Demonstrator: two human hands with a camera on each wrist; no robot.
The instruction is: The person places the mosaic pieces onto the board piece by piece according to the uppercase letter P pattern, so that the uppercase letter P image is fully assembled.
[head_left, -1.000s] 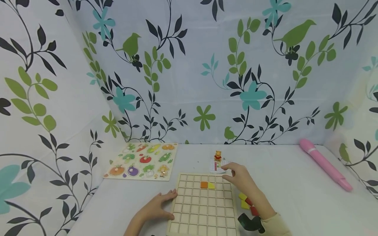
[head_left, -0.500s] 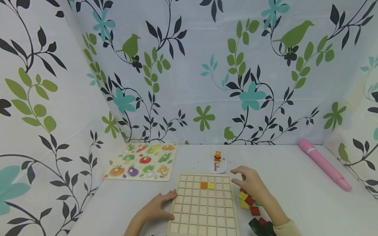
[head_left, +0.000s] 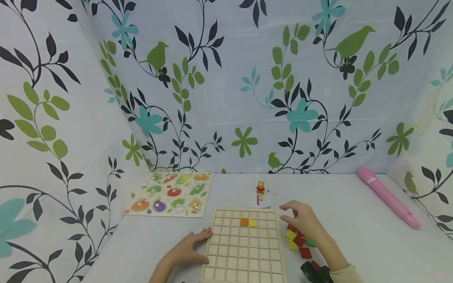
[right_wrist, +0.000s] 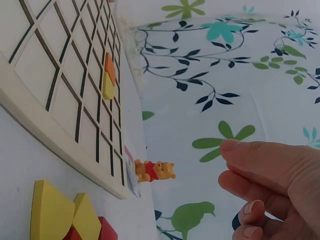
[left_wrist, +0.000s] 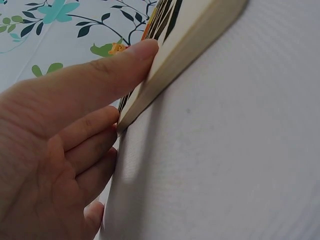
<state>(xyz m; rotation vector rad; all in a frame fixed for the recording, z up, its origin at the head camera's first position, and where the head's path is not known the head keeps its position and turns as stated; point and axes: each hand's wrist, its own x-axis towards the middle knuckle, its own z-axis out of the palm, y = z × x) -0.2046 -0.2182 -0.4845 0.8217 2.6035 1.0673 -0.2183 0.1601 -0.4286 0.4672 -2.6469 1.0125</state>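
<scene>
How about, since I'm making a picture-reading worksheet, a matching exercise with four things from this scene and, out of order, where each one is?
Things
1. Orange piece
2. Toy bear
3. Pink wand-like object
4. Vegetable picture board

Places
A. Slanting at the right side of the white table
B. At the table's back left
C. In a cell of the wooden grid board, next to a yellow piece
D. At the far edge of a small printed sheet

Right pairs: 1-C, 2-D, 3-A, 4-B
</scene>
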